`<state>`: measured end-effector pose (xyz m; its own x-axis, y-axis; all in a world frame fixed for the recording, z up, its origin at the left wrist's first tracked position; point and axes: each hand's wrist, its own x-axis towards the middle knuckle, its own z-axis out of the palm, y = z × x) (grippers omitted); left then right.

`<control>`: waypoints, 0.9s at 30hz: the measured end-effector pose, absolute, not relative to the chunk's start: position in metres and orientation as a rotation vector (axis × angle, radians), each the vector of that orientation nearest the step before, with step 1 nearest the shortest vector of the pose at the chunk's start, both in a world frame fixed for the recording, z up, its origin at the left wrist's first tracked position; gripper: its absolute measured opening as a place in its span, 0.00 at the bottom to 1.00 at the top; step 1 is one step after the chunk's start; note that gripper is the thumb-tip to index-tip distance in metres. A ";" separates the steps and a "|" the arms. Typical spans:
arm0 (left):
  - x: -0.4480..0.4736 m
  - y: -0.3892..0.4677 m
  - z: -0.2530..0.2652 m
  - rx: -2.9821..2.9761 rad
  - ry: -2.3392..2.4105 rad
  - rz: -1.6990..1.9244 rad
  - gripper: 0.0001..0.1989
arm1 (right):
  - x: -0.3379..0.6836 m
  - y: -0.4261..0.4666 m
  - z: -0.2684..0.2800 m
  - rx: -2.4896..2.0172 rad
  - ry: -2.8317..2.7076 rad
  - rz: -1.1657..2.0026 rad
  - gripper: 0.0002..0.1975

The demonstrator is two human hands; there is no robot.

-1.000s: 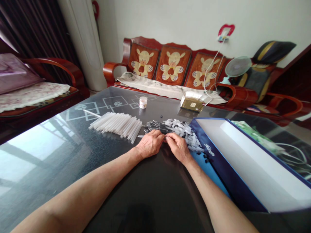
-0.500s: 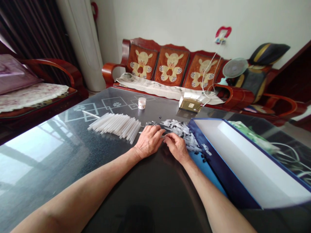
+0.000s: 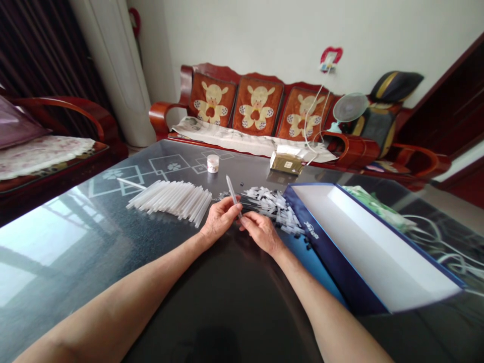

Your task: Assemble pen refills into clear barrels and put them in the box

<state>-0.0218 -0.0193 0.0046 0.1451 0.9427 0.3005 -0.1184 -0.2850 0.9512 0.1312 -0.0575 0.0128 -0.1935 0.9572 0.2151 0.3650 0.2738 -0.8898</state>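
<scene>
My left hand (image 3: pixel 220 218) is closed round a translucent white pen barrel (image 3: pixel 231 190), held tilted with its tapered tip pointing up and away. My right hand (image 3: pixel 261 231) has thumb and fingers pinched at the barrel's lower end, which they partly hide. To the left lies a row of similar white tubes (image 3: pixel 172 199) on the dark glossy table (image 3: pixel 212 307). Beyond my hands are thin dark refill-like rods (image 3: pixel 247 203). A heap of short whitish caps (image 3: pixel 274 204) sits to their right, with small black plugs (image 3: pixel 308 244) near it.
A long blue box (image 3: pixel 363 247) with a white inside stands at the right, beside a green packet (image 3: pixel 378 206) and white cable (image 3: pixel 434 227). Farther back are a small white tub (image 3: pixel 213 164) and a tissue box (image 3: pixel 287 160). Beyond the table stands a wooden sofa (image 3: pixel 166 118).
The pen barrel has come up into view between my hands, tip upward. My left hand has turned, thumb now on top. The whole view has shifted slightly.
</scene>
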 end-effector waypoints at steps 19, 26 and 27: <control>-0.028 -0.021 -0.001 2.149 1.281 1.323 0.18 | 0.145 -0.054 0.010 -1.195 -1.681 0.291 0.10; -0.028 -0.027 -0.002 2.705 1.211 1.151 0.15 | 0.207 -0.060 0.031 -1.844 -1.831 -0.298 0.10; -0.028 -0.027 -0.002 2.738 1.190 1.143 0.14 | 0.211 -0.065 0.032 -1.928 -1.869 -0.323 0.10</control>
<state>-0.0275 -0.0273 -0.0022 0.4675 0.6175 0.6325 0.6571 -0.7214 0.2186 0.2111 -0.0646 0.0315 0.0630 0.8885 0.4545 0.9895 0.0038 -0.1446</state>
